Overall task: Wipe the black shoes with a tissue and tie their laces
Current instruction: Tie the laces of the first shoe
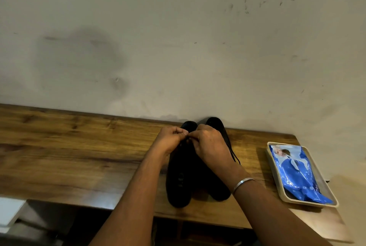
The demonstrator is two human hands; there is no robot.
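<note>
Two black shoes stand side by side on the wooden table (79, 146), toes toward the wall. The left shoe (178, 184) is nearer the front edge; the right shoe (217, 188) lies partly under my right wrist. My left hand (171, 138) and my right hand (210, 144) meet above the left shoe's lacing, fingers pinched on its thin black lace, which is mostly hidden between them. A loose black lace (234, 155) of the right shoe trails onto the table beside my right hand. No tissue is visible in either hand.
A beige tray (309, 203) at the table's right end holds a blue wipes pack (295, 174). A stained wall rises directly behind the shoes. A white object (10, 212) sits below the table's front edge at the left.
</note>
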